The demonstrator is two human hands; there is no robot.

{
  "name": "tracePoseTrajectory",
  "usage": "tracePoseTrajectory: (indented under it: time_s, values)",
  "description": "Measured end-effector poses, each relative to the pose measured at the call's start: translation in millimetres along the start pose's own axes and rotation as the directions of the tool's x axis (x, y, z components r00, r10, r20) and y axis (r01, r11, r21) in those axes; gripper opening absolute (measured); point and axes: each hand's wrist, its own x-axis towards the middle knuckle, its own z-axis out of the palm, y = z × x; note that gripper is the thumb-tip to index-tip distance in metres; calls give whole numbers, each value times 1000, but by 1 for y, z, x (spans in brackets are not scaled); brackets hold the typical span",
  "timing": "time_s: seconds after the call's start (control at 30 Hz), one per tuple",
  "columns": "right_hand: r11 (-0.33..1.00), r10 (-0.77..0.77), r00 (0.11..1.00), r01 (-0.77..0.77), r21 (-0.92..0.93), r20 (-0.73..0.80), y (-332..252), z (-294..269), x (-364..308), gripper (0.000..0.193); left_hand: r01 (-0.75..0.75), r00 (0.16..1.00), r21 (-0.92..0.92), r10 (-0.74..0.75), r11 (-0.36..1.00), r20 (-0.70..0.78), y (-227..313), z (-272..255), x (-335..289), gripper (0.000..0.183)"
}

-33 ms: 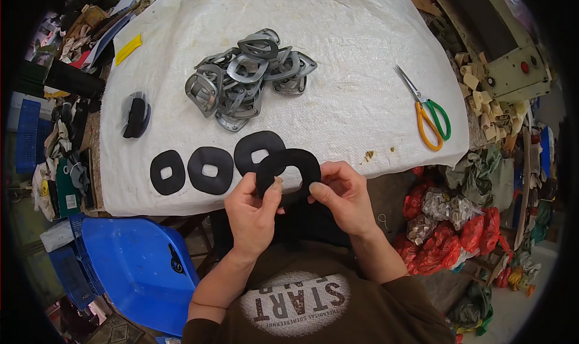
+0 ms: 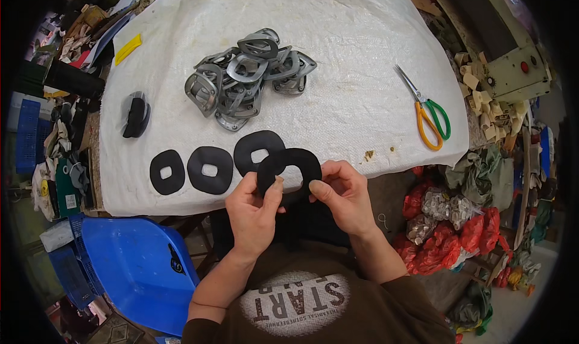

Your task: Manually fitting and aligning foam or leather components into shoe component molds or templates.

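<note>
Between both hands I hold a black ring-shaped pad (image 2: 306, 158) over the near edge of the table. My left hand (image 2: 256, 208) pinches its left side, thumb on top by the hole. My right hand (image 2: 344, 196) grips its right side between thumb and fingers. The pad's lower part blends into the dark behind it. Just past it lies a similar black pad (image 2: 250, 143), partly covered by the held one. Two more black pads, a middle one (image 2: 196, 174) and a leftmost one (image 2: 158, 181), lie flat to the left, each with a squarish hole.
A heap of grey metal frames (image 2: 246, 69) sits mid-table on a white woven sheet (image 2: 350, 30). Scissors (image 2: 429, 111) with orange and green handles lie right; a plastic-wrapped black bundle (image 2: 137, 116) lies left. Below are a blue tub (image 2: 132, 265) and red bags (image 2: 443, 244).
The held pad and my hands have shifted very slightly to the right. Nothing else has visibly moved.
</note>
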Motion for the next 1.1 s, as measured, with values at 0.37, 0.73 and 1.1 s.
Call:
tracePoseTrajectory:
  time_s: [0.37, 0.73, 1.1]
  values:
    - [811, -343, 937, 261, -524, -64, 8, 3, 4, 14, -125, 992, 99, 125, 987, 6, -8, -6, 9, 12]
    - [983, -179, 968, 167, -78, -178, -3, 6, -7, 23, 80, 994, -246, -59, 966, 89, -2, -5, 12, 21]
    - [960, -176, 975, 200, -198, 133, -6, -4, 7, 15, -124, 992, -8, 124, 992, 2, 0, -9, 4, 16]
